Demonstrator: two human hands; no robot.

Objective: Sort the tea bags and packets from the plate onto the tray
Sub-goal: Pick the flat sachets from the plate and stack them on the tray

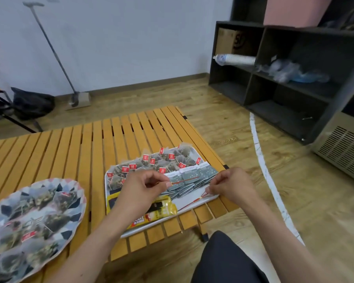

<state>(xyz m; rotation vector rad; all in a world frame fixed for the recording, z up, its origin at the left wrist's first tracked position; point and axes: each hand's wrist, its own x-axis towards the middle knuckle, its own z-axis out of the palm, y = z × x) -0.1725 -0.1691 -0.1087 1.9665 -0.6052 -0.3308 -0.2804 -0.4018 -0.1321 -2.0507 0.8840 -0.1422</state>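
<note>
Partly done, judging by the tray (192, 205): lined along the far side with red-tagged tea bags (166, 160), across the middle with grey packets (192, 174), nearest with yellow packets (161, 209); heaped on the plate (81, 193), at left on the tabletop (70, 148), many more bags, so plenty yet to move; over the tray, left hand (143, 186) and right hand (231, 184) both curled, each pinching a thin red string (184, 180).

Tray (190, 198): white. Tea bags (161, 162), far: green-brown, red tags. Packets (192, 175), right: grey-teal, white dots. Sachets (164, 209), near: yellow, black. String (186, 180): red. Plate (80, 193), left: navy-and-white shards. Table (70, 152): orange slats.
</note>
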